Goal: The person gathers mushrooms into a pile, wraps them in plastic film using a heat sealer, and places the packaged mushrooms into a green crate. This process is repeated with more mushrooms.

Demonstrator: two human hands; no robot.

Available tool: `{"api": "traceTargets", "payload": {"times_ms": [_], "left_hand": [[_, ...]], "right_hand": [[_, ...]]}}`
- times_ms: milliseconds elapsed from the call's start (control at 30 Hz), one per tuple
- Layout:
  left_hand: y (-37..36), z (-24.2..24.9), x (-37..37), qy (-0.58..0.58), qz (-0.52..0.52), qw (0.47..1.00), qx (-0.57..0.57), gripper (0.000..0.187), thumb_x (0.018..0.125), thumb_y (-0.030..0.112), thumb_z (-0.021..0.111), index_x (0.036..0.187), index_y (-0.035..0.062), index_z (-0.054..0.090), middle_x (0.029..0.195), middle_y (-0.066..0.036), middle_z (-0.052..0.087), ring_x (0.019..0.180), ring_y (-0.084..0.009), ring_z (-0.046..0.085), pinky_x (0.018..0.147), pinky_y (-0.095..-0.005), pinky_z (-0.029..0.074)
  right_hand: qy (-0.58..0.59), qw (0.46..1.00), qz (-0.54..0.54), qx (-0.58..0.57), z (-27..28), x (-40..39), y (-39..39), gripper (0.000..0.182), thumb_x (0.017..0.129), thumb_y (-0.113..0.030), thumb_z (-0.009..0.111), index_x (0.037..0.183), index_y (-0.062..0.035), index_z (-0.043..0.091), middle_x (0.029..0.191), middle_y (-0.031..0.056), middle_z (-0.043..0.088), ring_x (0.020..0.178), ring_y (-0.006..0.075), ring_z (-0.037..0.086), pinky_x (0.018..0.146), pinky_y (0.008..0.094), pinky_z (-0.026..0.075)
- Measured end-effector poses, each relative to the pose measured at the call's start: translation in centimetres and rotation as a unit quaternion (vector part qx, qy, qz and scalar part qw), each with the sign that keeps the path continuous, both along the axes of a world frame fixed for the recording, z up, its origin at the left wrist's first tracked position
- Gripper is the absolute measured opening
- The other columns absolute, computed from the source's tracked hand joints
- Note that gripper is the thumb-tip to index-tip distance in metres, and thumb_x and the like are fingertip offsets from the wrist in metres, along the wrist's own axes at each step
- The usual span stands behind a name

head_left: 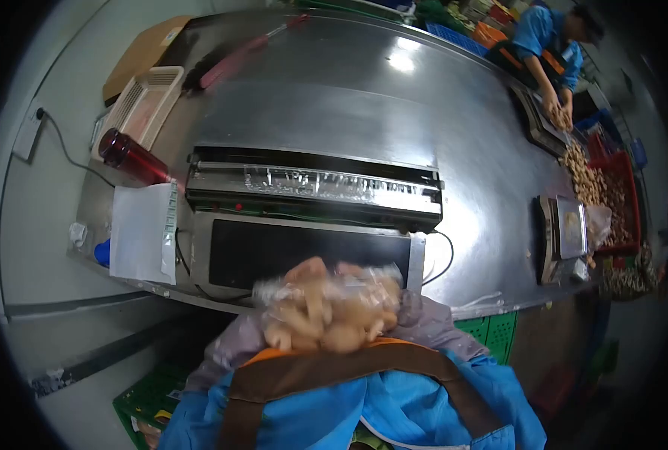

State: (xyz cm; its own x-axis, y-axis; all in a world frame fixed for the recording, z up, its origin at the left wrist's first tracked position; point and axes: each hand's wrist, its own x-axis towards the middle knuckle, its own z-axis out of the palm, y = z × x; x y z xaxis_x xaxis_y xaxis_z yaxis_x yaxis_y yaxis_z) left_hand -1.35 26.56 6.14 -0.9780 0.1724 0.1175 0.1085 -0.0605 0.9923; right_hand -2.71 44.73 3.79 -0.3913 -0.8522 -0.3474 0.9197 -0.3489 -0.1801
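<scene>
Right in front of my apron, a bunch of light brown mushrooms (341, 334) with clear plastic (382, 279) about it is held up over the near table edge, smeared by motion. My left hand (308, 268) and my right hand (349, 268) are closed around it from both sides, fingers partly hidden by plastic and blur. Just beyond them lies the black plate (304, 251) of a film wrapping machine. Its film roll (315, 184) lies across the machine, behind the plate.
A red bottle (135, 159), a white basket (142, 109) and a paper sheet (142, 232) are at left. To the right stands a scale (547, 240) near loose mushrooms (585, 180) and a red crate (634, 202). A co-worker (540, 37) handles mushrooms at another scale (538, 124).
</scene>
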Motion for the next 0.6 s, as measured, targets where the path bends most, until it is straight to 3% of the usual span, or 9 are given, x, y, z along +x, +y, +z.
{"api": "traceTargets", "payload": {"times_ms": [33, 67, 100, 167, 233, 333, 433, 500, 600], "left_hand": [[0.2, 3.3, 0.8, -0.171, -0.097, 0.971, 0.139, 0.016, 0.092, 0.021, 0.052, 0.09, 0.0062, 0.055, 0.073, 0.002, 0.048, 0.066, -0.0048, 0.042, 0.057, -0.0212, 0.036], [1.0, 5.6, 1.4, -0.154, -0.108, 0.953, 0.237, 0.023, 0.092, 0.026, 0.053, 0.1, 0.0052, 0.05, 0.077, 0.001, 0.047, 0.065, -0.0045, 0.038, 0.058, -0.0201, 0.033], [2.1, 6.8, 1.5, -0.08, -0.097, 0.949, 0.29, 0.03, 0.092, 0.029, 0.052, 0.109, 0.0048, 0.046, 0.083, -0.003, 0.047, 0.077, -0.0082, 0.043, 0.068, -0.0227, 0.037], [2.4, 8.9, 0.1, 0.108, -0.115, 0.986, 0.048, 0.048, 0.093, 0.035, 0.047, 0.128, 0.0023, 0.04, 0.109, -0.011, 0.051, 0.093, -0.0148, 0.046, 0.085, -0.0289, 0.037], [2.6, 10.4, -0.7, 0.067, -0.244, 0.967, 0.036, 0.053, 0.095, 0.036, 0.043, 0.134, 0.0019, 0.033, 0.124, -0.013, 0.044, 0.107, -0.0181, 0.042, 0.094, -0.0309, 0.031], [2.9, 11.5, -0.8, -0.007, -0.403, 0.914, 0.034, 0.056, 0.097, 0.035, 0.036, 0.141, 0.0014, 0.026, 0.14, -0.014, 0.036, 0.123, -0.0218, 0.035, 0.104, -0.0329, 0.024], [3.0, 12.0, -1.0, -0.099, -0.499, 0.858, 0.066, 0.052, 0.099, 0.032, 0.032, 0.14, 0.0013, 0.028, 0.144, -0.014, 0.03, 0.131, -0.023, 0.028, 0.109, -0.0333, 0.019], [3.0, 12.0, -0.8, -0.164, -0.551, 0.814, 0.088, 0.05, 0.099, 0.03, 0.029, 0.14, 0.0013, 0.029, 0.147, -0.014, 0.026, 0.136, -0.0239, 0.023, 0.111, -0.0336, 0.016], [2.9, 12.1, -1.1, -0.131, -0.552, 0.822, 0.051, 0.048, 0.1, 0.03, 0.025, 0.14, 0.0033, 0.029, 0.143, -0.013, 0.033, 0.133, -0.0242, 0.029, 0.11, -0.0313, 0.021]], "right_hand": [[0.043, 0.998, 0.034, 0.005, 0.6, 1.3, -0.1, 0.034, 0.092, -0.025, 0.049, 0.108, 0.0037, 0.057, 0.103, 0.0113, 0.063, 0.087, 0.019, 0.06, 0.078, 0.0299, 0.048], [0.297, 0.951, 0.059, -0.068, 6.0, -0.7, 1.2, 0.032, 0.09, -0.023, 0.052, 0.101, 0.0057, 0.06, 0.092, 0.0091, 0.064, 0.081, 0.0148, 0.06, 0.073, 0.0276, 0.047], [0.247, 0.967, 0.063, 0.01, 7.4, 0.5, 1.1, 0.028, 0.088, -0.02, 0.054, 0.095, 0.0055, 0.062, 0.082, 0.0067, 0.064, 0.074, 0.0114, 0.06, 0.068, 0.0263, 0.046], [0.316, 0.941, 0.105, 0.061, 8.5, 1.5, 0.2, 0.023, 0.087, -0.017, 0.054, 0.094, 0.0043, 0.061, 0.081, 0.0051, 0.064, 0.07, 0.0106, 0.059, 0.067, 0.0262, 0.046], [0.393, 0.912, 0.102, 0.048, 7.8, 0.8, -0.1, 0.023, 0.085, -0.018, 0.055, 0.086, 0.0037, 0.062, 0.08, 0.0053, 0.064, 0.073, 0.0129, 0.06, 0.07, 0.0276, 0.047], [0.689, 0.559, 0.307, 0.344, 7.2, 0.2, 0.5, 0.023, 0.081, -0.022, 0.061, 0.075, -0.0004, 0.064, 0.064, 0.0118, 0.062, 0.067, 0.0238, 0.064, 0.062, 0.0339, 0.051], [0.712, 0.497, 0.182, 0.461, 8.2, -0.5, 1.8, 0.019, 0.081, -0.022, 0.063, 0.076, -0.0035, 0.065, 0.061, 0.0138, 0.06, 0.058, 0.0229, 0.062, 0.055, 0.0333, 0.049], [0.577, 0.712, 0.079, 0.392, 11.3, -2.6, 3.7, 0.018, 0.08, -0.022, 0.065, 0.076, -0.0038, 0.066, 0.064, 0.0119, 0.06, 0.06, 0.0185, 0.059, 0.055, 0.0303, 0.046], [0.664, 0.733, 0.019, 0.145, 17.4, -3.7, 8.5, 0.016, 0.08, -0.02, 0.066, 0.083, -0.0043, 0.067, 0.076, 0.0067, 0.056, 0.066, 0.0148, 0.055, 0.055, 0.0292, 0.044]]}}
